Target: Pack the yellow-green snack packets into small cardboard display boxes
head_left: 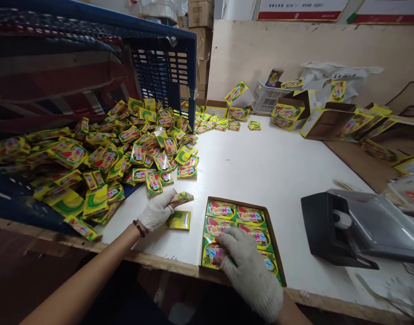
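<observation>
Six packs (250, 215) lie flat in a low card box (275, 239), low in the middle of the frame, two across and three down. They are flat and shiny, yellow and green, with bright letters. The right hand (245, 262) lies over the lower ones and hides parts of them. It wears a knitted white glove. Its fingers are bent, with the tips on the bottom left pack; I cannot tell if they pinch it.

To the left of the box, the left hand (157, 211), in the same kind of glove, has its fingers closed on one held pack (183, 197). The hand hides one end of it. One flat pack (181, 220) lies just below on the smooth white table (227, 158). One string of dark beads (141, 228) goes round the left wrist.

A big pile (105, 153) of packs, too many to count, fills the left side. It lies in and spills from one blue plastic crate (192, 67) with slots, cut off by the frame edge. At right are one black holder (323, 225) and a clear plastic cover (386, 225). One white basket (266, 97) and some open boxes (332, 122) stand at upper right; the boxes overlap, so they are hard to count. Two signs (301, 10) are cut off at the top.
</observation>
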`<state>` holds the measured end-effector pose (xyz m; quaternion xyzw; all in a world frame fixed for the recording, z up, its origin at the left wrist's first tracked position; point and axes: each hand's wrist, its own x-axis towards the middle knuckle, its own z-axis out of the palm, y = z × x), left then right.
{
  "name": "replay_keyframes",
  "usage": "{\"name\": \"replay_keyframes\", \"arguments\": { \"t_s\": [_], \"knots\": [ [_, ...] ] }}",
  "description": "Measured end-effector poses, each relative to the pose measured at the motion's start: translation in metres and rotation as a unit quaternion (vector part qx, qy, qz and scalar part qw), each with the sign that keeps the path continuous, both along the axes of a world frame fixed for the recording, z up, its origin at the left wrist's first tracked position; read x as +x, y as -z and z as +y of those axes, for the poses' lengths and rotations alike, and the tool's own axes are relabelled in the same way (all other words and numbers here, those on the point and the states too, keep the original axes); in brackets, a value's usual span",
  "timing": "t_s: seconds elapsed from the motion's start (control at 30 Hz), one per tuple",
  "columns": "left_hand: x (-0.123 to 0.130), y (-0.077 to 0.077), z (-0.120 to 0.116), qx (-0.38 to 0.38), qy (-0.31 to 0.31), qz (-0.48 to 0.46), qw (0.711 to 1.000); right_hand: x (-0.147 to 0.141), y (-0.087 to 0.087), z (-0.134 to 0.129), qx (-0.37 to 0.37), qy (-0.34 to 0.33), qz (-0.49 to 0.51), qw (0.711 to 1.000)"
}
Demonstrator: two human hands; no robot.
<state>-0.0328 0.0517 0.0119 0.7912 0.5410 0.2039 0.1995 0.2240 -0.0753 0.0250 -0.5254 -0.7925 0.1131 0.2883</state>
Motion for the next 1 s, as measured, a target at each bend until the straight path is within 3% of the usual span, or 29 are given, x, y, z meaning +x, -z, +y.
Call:
{"name": "replay_keyframes", "arguments": {
  "t_s": [0.07,0.17,0.23,0.27,0.33,0.4,0.5,0.57,0.63,0.73,0.83,0.93,1.0],
  "knots": [
    [0.011,-0.013,-0.017,-0.016,-0.003,-0.069,0.997,0.005,-0.005,0.008,0.036,0.0,0.031,0.999],
    [0.035,-0.04,-0.041,-0.069,0.109,-0.15,0.98,0.006,-0.016,0.024,0.1,-0.022,0.095,0.99],
    [0.047,-0.052,-0.049,-0.079,0.157,-0.152,0.973,0.004,-0.025,0.035,0.081,-0.075,0.138,0.984],
    [0.049,-0.053,-0.049,-0.071,0.147,-0.15,0.975,0.004,-0.029,0.04,0.054,-0.08,0.155,0.983],
    [0.043,-0.044,-0.046,-0.038,0.094,-0.124,0.987,0.007,-0.033,0.047,-0.025,-0.021,0.173,0.984],
    [0.029,-0.024,-0.041,-0.012,0.054,-0.05,0.997,0.013,-0.031,0.049,-0.099,0.075,0.172,0.977],
    [0.005,0.012,-0.041,-0.013,0.018,0.054,0.998,0.019,-0.019,0.049,-0.128,0.106,0.121,0.979],
    [-0.005,0.027,-0.045,-0.031,-0.024,0.02,0.999,0.019,-0.01,0.048,-0.095,0.089,0.05,0.99],
    [-0.007,0.028,-0.049,-0.063,-0.067,-0.099,0.991,0.019,-0.006,0.049,-0.065,0.069,-0.027,0.995],
    [0.006,0.006,-0.05,-0.13,-0.092,-0.315,0.936,0.018,-0.011,0.051,-0.041,0.046,-0.074,0.995],
    [0.035,-0.028,-0.047,-0.188,-0.028,-0.399,0.897,0.015,-0.026,0.056,0.017,0.017,0.022,0.999],
    [0.069,-0.048,-0.042,-0.191,0.044,-0.351,0.916,0.01,-0.039,0.064,0.044,-0.04,0.134,0.989],
    [0.086,-0.047,-0.037,-0.128,0.017,-0.321,0.938,0.011,-0.04,0.072,0.022,-0.026,0.157,0.987]
  ]
}}
